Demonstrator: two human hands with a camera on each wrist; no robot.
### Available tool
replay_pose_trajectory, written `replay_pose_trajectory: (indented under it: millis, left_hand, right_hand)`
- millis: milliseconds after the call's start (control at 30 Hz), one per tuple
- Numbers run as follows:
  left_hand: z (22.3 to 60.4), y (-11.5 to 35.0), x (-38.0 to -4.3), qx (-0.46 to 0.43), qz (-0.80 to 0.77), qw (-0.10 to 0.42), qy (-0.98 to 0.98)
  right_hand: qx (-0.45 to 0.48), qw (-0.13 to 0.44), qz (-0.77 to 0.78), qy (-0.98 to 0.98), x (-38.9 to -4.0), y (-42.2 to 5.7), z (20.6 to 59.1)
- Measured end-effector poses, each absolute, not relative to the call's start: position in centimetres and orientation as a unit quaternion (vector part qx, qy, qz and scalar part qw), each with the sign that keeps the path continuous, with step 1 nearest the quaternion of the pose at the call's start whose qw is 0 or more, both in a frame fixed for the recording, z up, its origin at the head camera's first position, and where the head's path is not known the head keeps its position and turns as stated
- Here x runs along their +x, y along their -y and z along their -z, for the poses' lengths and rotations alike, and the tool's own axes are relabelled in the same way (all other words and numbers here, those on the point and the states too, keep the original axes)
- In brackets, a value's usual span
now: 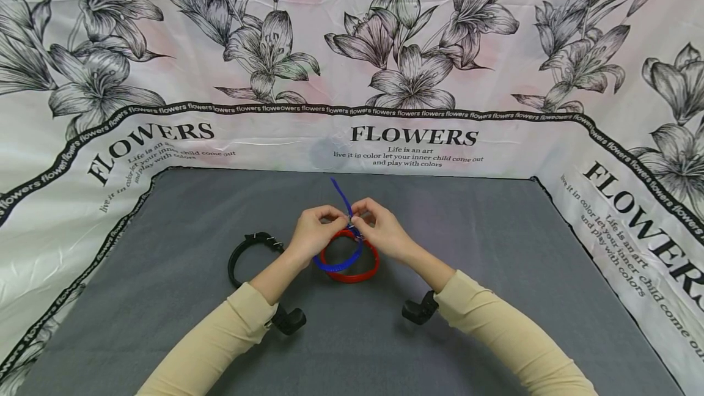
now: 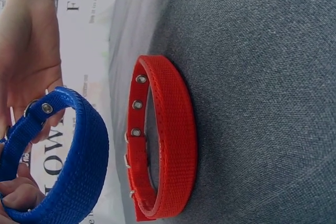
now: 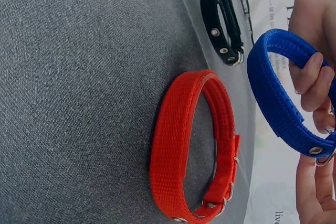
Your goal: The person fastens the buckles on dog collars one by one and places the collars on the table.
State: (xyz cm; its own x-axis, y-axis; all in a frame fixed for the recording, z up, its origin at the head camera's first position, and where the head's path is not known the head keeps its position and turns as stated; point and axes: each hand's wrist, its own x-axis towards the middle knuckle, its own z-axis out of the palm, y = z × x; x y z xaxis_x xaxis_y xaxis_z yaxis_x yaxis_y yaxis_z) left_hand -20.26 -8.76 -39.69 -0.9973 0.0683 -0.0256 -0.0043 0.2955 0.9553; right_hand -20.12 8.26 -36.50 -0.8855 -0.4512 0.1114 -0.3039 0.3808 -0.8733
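A blue dog collar point(image 1: 340, 267), bent into a loop, is held up between both hands. Thumb and fingers of the left hand point(image 1: 315, 237) pinch it near the metal buckle. Opposite, the right hand point(image 1: 384, 232) pinches the strap by the same spot, and a loose blue end sticks up between the hands. In the left wrist view the collar point(image 2: 92, 156) shows a metal eyelet and a ring. Behind and below it, a red collar point(image 1: 352, 278) stands on its edge on the cloth, buckled into a loop. The fingertips partly hide the blue buckle.
A black collar point(image 1: 235, 261), also looped, lies on the grey cloth point(image 1: 473, 335) left of the hands, partly behind the left forearm. A white flower-printed sheet point(image 1: 297, 139) rises behind and beside the cloth. Black wrist cameras point(image 1: 420, 308) hang under both sleeves.
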Motion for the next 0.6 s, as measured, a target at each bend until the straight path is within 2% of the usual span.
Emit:
replay_pose_trajectory:
  millis: [300, 600]
  left_hand:
    - [39.6, 8.8, -20.4, 0.013, -0.585, 0.033, -0.810]
    - [39.7, 9.2, -20.3, 0.020, -0.595, 0.037, -0.803]
  right_hand:
    - [-0.227, 0.087, 0.516, -0.822, -22.0, -8.6, 39.3]
    - [-0.228, 0.082, 0.511, -0.825, -22.2, -8.9, 39.6]
